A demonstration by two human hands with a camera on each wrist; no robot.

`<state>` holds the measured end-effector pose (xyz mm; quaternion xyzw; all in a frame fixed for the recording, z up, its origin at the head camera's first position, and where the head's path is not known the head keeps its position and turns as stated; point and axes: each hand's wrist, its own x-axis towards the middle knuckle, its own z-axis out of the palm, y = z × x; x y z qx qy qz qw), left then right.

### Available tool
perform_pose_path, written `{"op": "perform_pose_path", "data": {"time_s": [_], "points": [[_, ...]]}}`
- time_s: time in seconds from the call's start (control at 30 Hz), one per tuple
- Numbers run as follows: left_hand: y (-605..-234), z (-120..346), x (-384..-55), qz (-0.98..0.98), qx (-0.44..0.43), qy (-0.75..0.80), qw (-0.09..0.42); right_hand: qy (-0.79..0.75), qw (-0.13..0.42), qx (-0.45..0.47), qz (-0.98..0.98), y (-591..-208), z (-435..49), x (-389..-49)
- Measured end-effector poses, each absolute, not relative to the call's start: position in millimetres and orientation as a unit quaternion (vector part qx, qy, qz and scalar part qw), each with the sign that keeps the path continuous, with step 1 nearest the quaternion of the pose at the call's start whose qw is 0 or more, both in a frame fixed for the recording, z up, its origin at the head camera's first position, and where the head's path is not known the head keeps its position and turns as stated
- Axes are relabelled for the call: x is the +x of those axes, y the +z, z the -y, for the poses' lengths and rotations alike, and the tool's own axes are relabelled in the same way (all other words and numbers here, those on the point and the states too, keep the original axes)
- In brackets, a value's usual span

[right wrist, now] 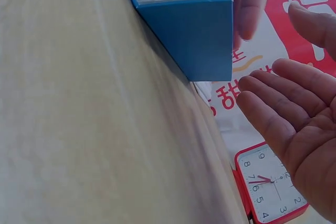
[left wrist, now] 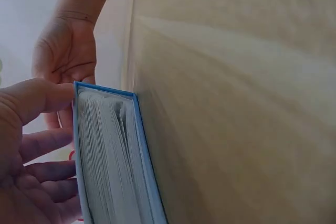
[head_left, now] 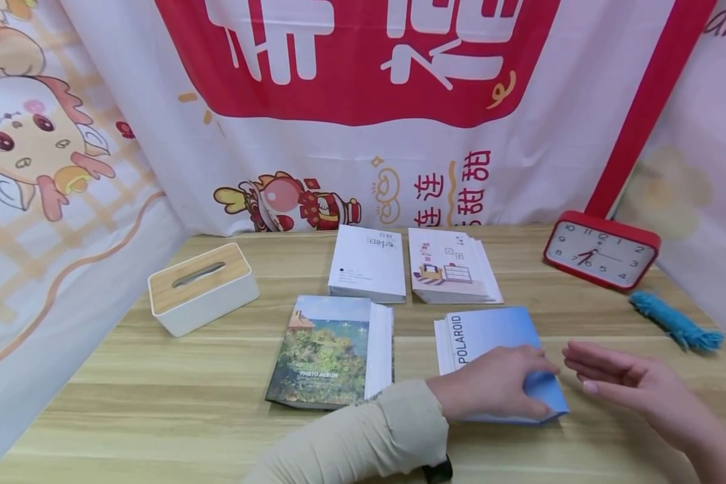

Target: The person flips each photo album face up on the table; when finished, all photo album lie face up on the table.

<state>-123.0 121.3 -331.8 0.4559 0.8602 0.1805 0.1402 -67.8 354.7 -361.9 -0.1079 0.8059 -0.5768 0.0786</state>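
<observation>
A blue photo album [head_left: 503, 326] marked POLAROID lies on the table in the head view, its white page edges fanned out at the left. My left hand [head_left: 499, 382] rests on its cover by the right side, the thumb at the near corner. In the left wrist view, the thumb and fingers [left wrist: 47, 142] touch the cover, with the pages seen edge-on. Just right of the album's blue spine [right wrist: 194, 38], my right hand [head_left: 641, 386] is held with its fingers extended, apart from the album and holding nothing.
Left of the blue album lies a garden-scene photo album [head_left: 323, 349]. Behind are a white album [head_left: 366, 262] and an illustrated album [head_left: 448, 262]. A tissue box [head_left: 206, 289] stands left; a red clock [head_left: 601, 249] and teal yarn [head_left: 677, 323] are at the right. Printed curtains hang behind.
</observation>
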Motion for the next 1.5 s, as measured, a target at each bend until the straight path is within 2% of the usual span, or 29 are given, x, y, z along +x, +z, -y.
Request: {"op": "perform_pose_path", "data": {"time_s": [0.2, 0.43, 0.7, 1.03, 1.13, 1.33, 1.5], "points": [[-330, -129, -118, -0.88, 0.451, 0.097, 0.114, -0.569, 0.101, -0.086, -0.812, -362, -353, -68], [-322, -128, -109, -0.863, 0.504, 0.006, 0.035, -0.567, 0.117, -0.079, -0.811, -361, -351, -71], [-309, -117, -113, -0.861, 0.506, 0.055, -0.004, -0.575, 0.12, -0.088, -0.805, -360, -349, -71], [-295, -99, -119, -0.867, 0.452, 0.197, -0.072, -0.582, 0.141, -0.068, -0.798, -355, -332, -70], [-290, -92, -121, -0.869, 0.425, 0.242, -0.07, -0.589, 0.118, -0.06, -0.797, -350, -320, -69], [-286, -82, -121, -0.869, 0.389, 0.297, -0.077, -0.561, 0.01, -0.012, -0.828, -339, -287, -70], [-287, -74, -119, -0.869, 0.367, 0.324, -0.076, -0.546, -0.042, 0.038, -0.836, -327, -261, -72]]}}
